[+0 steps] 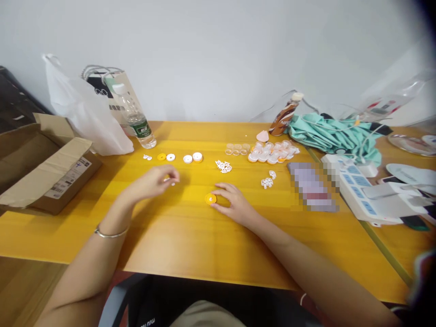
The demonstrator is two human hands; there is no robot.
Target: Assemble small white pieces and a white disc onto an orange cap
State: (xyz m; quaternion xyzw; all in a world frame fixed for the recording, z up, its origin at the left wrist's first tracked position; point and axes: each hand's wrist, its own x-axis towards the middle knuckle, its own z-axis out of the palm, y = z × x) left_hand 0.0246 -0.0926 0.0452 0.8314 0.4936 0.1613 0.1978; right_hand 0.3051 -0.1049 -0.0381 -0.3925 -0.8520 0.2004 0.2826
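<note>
My right hand (pixel 235 206) has its thumb and fingers around the edge of a round yellow disc (pixel 209 200) with a small white centre, which lies on the table. My left hand (pixel 155 182) is raised to the left of it, fingers curled in a pinch on a small white piece (pixel 173 184) that is partly hidden. Beyond the left hand are a yellow ring (pixel 161 157), a white ring (pixel 170 157), white round discs (pixel 197 157) and tiny white pieces (pixel 147 157). A pile of white cut-out gear-like pieces (pixel 224 167) lies beyond the right hand.
Clear rings (pixel 237 149) and several clear-and-orange round cases (pixel 273 152) stand at the back. More white cut-outs (pixel 267 182) lie near a phone (pixel 311 187). A water bottle (pixel 141 129), cardboard box (pixel 73 170), brown bottle (pixel 285 114), green cloth (pixel 332 134) and power strip (pixel 357 193) are around.
</note>
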